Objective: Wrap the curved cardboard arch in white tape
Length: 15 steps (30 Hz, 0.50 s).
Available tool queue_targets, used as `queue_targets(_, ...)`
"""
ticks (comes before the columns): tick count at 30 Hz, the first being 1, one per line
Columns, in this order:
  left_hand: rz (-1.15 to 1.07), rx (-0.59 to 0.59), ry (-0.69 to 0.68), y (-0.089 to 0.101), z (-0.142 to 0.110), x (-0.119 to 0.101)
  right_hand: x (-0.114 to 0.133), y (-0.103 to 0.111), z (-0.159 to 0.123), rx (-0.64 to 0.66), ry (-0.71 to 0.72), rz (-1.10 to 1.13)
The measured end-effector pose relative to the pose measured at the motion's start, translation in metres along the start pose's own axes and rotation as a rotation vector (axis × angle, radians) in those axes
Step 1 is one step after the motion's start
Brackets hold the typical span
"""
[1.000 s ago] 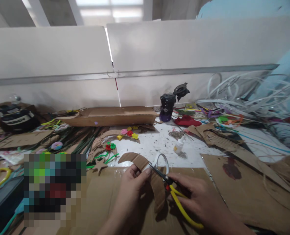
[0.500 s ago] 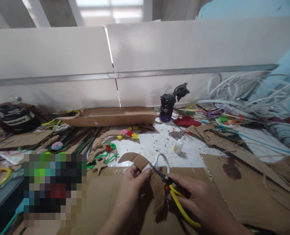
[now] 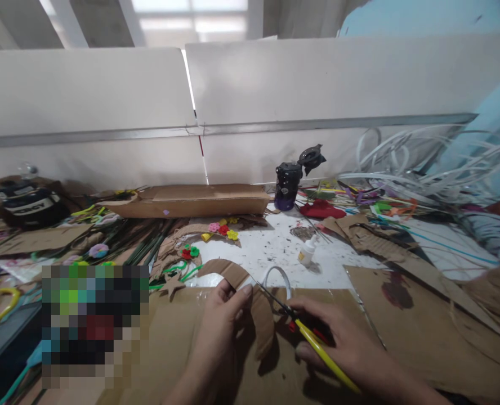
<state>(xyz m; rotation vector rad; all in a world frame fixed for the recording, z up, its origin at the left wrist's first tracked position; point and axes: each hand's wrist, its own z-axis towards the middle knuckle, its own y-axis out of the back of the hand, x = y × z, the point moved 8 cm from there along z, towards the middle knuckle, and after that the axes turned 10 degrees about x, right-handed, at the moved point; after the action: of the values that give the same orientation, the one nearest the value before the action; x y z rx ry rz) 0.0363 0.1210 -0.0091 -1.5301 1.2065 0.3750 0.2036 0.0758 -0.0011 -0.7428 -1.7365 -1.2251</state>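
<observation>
Scissors (image 3: 307, 333) at a cardboard crescent (image 3: 263, 329)
Left hand (image 3: 222, 318) pinches its middle (steadying it, likely); right hand (image 3: 340, 337) curls fingers round the handles (image 3: 328, 356)

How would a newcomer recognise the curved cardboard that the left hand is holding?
Find the large cardboard sheet at the bottom centre. Above it, the left hand pinches the curved cardboard. Its arched shape distinguishes it from the small cardboard star nearby.

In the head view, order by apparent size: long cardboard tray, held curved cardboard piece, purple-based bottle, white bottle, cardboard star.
1. long cardboard tray
2. curved cardboard piece, partly covered
3. purple-based bottle
4. white bottle and cardboard star: too alike to rank
</observation>
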Motion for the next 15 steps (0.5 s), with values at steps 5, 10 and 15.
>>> queue_targets(5,-0.002,-0.015,-0.14,0.012,0.004,-0.022,0.005,0.003,-0.006,0.081,-0.062,-0.063)
queue_targets(10,0.02,-0.017,-0.142,0.032,0.006,-0.035,-0.005,0.033,-0.019,0.011,-0.051,-0.33)
queue_targets(15,-0.015,-0.053,-0.125,0.043,0.004,-0.035,-0.023,0.07,-0.027,-0.172,-0.02,-0.629)
